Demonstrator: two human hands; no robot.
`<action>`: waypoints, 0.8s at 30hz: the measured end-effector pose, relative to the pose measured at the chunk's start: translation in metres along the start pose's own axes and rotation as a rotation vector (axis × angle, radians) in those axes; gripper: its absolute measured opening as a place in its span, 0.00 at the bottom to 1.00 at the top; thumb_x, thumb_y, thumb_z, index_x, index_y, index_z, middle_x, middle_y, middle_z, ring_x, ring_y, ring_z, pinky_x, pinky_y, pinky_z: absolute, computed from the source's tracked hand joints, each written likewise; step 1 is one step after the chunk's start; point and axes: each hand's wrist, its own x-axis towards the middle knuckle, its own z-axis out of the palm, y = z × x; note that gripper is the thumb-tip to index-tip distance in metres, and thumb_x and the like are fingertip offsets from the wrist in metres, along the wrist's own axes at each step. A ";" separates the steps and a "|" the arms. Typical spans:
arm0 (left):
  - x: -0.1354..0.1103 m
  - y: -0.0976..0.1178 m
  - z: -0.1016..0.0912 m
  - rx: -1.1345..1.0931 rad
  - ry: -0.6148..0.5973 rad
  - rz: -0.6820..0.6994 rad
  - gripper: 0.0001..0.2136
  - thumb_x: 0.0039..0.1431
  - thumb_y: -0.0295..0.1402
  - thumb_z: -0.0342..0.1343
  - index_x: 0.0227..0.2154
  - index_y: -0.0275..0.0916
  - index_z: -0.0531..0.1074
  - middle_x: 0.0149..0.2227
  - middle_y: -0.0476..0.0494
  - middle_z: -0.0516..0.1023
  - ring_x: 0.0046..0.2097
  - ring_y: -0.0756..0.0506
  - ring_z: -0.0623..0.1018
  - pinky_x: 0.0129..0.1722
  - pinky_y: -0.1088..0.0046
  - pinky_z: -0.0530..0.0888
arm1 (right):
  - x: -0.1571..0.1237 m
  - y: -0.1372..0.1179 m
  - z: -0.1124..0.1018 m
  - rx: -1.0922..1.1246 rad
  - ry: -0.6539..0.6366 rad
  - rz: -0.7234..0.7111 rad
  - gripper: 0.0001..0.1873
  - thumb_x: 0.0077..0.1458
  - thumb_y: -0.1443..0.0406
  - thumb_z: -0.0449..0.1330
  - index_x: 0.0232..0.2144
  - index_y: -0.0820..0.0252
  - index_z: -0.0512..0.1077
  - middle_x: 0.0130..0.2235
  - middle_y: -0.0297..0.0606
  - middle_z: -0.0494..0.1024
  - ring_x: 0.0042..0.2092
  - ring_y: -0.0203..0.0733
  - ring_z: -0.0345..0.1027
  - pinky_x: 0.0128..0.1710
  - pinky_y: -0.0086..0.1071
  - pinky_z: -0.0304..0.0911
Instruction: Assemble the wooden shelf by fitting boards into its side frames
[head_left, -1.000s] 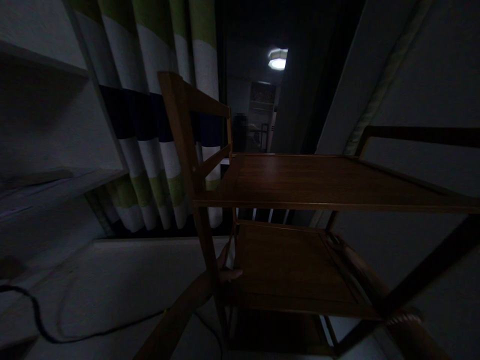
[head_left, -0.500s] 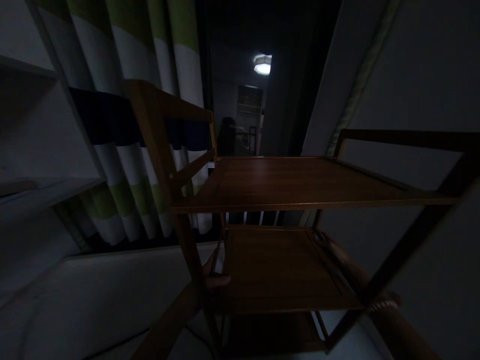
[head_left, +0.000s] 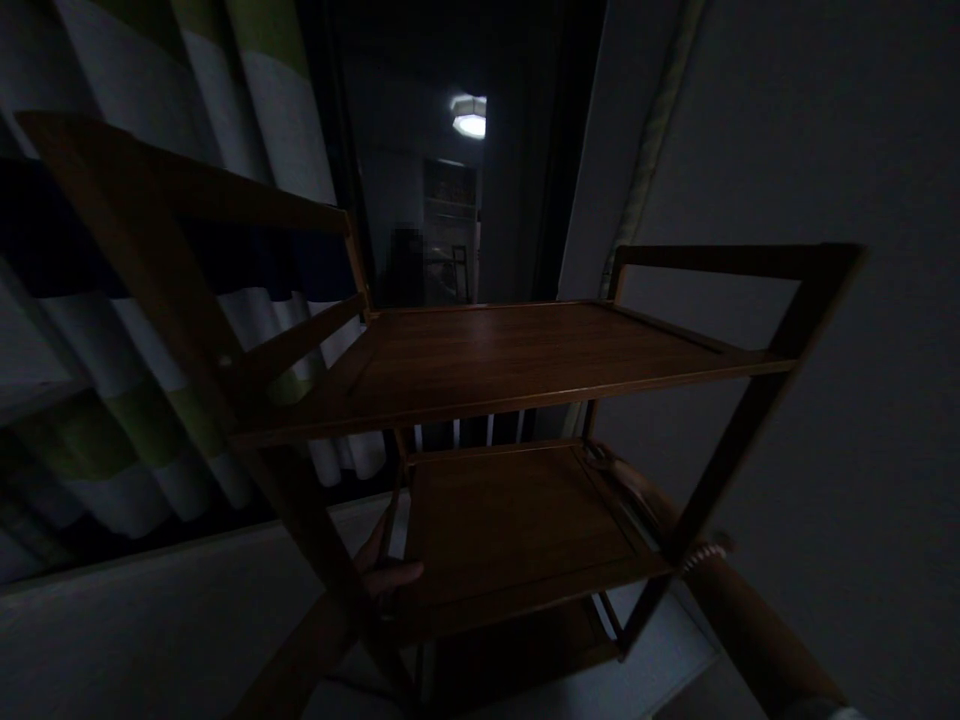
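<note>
In a dim room I hold a brown wooden shelf rack (head_left: 525,350) with several tiers in front of me. My left hand (head_left: 382,570) grips the left edge of its middle shelf (head_left: 510,520), thumb on top. My right hand (head_left: 622,475) is wrapped round the right edge of that same shelf, and a light band shows on its wrist. The rack's top shelf is bare and tilts slightly down to the left.
A striped green, white and dark curtain (head_left: 247,120) hangs at the left. Straight ahead is a dark doorway (head_left: 450,200) with a lit ceiling lamp (head_left: 469,115) beyond it. A plain wall (head_left: 825,150) runs close along the right. Pale floor (head_left: 150,630) lies below.
The rack has swung left and nearer in the view, with the curtain sliding off to the left and the wall filling more of the right. Both hands keep their hold.
</note>
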 end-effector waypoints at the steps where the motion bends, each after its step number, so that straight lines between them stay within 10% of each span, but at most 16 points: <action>1: -0.001 0.001 0.001 -0.003 -0.004 0.004 0.43 0.40 0.33 0.62 0.58 0.45 0.43 0.49 0.38 0.68 0.44 0.36 0.72 0.37 0.62 0.73 | 0.004 0.003 -0.002 0.014 -0.009 0.019 0.22 0.43 0.63 0.57 0.45 0.56 0.66 0.43 0.37 0.73 0.46 0.47 0.66 0.48 0.40 0.59; 14: 0.010 -0.008 -0.008 0.047 -0.042 0.009 0.40 0.43 0.35 0.60 0.58 0.48 0.43 0.52 0.39 0.64 0.46 0.36 0.71 0.36 0.62 0.74 | 0.004 0.014 -0.009 0.150 -0.114 0.168 0.25 0.46 0.63 0.56 0.50 0.56 0.62 0.46 0.39 0.72 0.42 0.47 0.69 0.44 0.39 0.64; 24: 0.010 -0.011 -0.011 0.009 -0.095 0.015 0.37 0.47 0.34 0.58 0.57 0.50 0.44 0.53 0.42 0.64 0.48 0.36 0.70 0.39 0.60 0.74 | 0.029 0.042 -0.021 -0.011 0.032 -0.032 0.21 0.41 0.61 0.58 0.41 0.57 0.68 0.41 0.37 0.74 0.43 0.45 0.67 0.47 0.38 0.60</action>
